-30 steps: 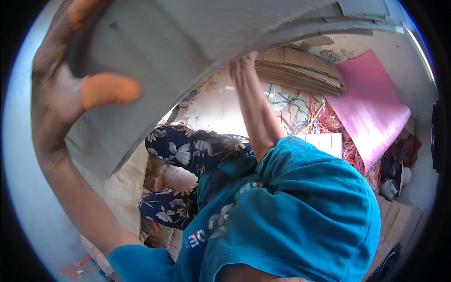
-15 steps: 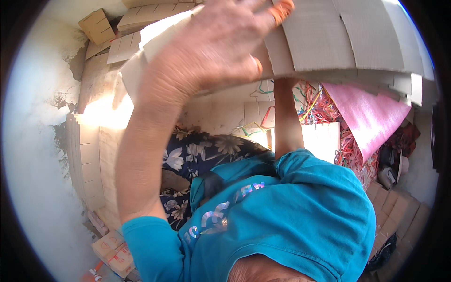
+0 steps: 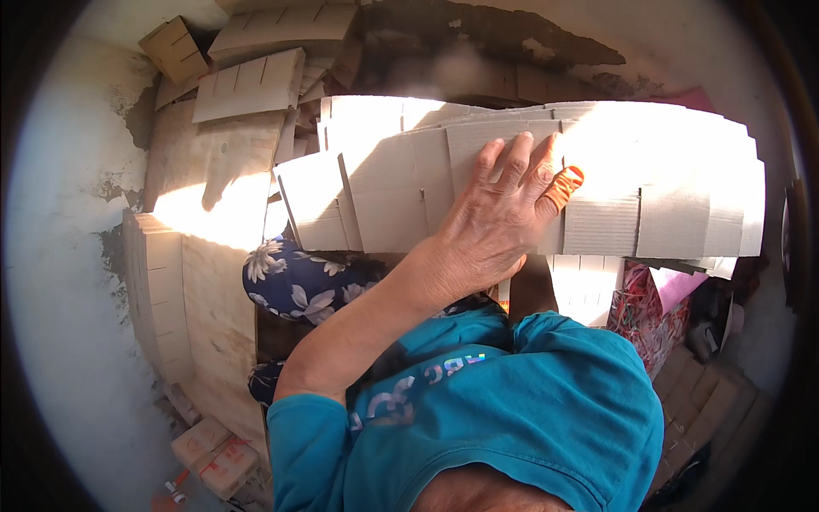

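A long, fanned bundle of slotted cardboard pieces [image 3: 503, 188] lies across in front of my chest, its right part in bright sunlight. My left hand [image 3: 503, 205] rests on top of it, palm down. Its fingers are stretched out and somewhat apart, with an orange cover on one finger. The thumb sits by the near edge of the bundle. My right forearm [image 3: 533, 286] goes under the cardboard, which hides the right hand and its fingers.
More slotted cardboard [image 3: 256, 84] is piled on a wooden board [image 3: 213, 154] at the left, with a stack [image 3: 162, 290] against the wall. Right of me are tangled coloured strips [image 3: 644, 311] and a pink sheet [image 3: 678, 286]. A tied carton bundle [image 3: 217, 456] sits at lower left.
The cardboard bundle has come down and nearer, showing its upper face. My left hand has moved right and down, from raised and blurred at the bundle to lying on it.
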A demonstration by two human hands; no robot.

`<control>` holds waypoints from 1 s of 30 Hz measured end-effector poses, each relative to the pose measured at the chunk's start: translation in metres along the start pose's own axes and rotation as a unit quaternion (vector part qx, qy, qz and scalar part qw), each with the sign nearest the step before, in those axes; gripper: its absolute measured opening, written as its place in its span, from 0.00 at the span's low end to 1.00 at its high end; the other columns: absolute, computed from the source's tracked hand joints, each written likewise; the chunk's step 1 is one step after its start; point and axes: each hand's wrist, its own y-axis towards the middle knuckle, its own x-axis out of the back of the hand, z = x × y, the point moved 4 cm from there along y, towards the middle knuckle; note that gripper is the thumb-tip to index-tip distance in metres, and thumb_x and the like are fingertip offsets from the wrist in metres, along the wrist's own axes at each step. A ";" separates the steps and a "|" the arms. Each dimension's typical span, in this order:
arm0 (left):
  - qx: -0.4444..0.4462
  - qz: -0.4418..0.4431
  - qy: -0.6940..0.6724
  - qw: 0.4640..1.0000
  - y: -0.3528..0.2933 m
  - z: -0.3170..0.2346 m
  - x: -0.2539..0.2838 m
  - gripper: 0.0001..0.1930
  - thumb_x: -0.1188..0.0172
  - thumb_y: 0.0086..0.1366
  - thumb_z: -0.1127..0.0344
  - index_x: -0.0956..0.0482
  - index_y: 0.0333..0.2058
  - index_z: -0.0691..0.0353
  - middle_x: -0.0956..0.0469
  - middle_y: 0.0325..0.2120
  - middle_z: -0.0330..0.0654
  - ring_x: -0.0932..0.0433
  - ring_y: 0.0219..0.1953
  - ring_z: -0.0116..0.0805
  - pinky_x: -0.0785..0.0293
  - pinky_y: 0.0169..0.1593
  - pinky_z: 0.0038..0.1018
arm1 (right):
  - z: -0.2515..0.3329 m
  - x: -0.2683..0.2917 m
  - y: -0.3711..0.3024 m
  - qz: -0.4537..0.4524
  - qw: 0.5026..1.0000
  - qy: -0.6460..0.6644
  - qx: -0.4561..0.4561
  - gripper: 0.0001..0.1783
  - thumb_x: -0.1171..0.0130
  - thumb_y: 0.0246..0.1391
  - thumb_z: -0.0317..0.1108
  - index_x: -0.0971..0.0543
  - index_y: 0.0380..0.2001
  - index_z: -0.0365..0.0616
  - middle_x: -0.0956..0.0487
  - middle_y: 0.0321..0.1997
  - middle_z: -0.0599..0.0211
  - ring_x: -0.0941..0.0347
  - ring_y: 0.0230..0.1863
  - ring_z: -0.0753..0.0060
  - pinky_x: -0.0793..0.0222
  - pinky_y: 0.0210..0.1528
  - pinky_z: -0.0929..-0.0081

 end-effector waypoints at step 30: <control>0.378 0.006 0.076 0.923 -0.231 0.138 0.031 0.33 0.31 0.54 0.68 0.33 0.57 0.71 0.29 0.53 0.61 0.34 0.60 0.59 0.37 0.62 0.44 | 0.022 -0.120 0.083 0.165 0.986 -0.018 0.001 0.44 0.68 0.56 0.66 0.48 0.71 0.55 0.50 0.76 0.67 0.58 0.75 0.56 0.63 0.74 0.55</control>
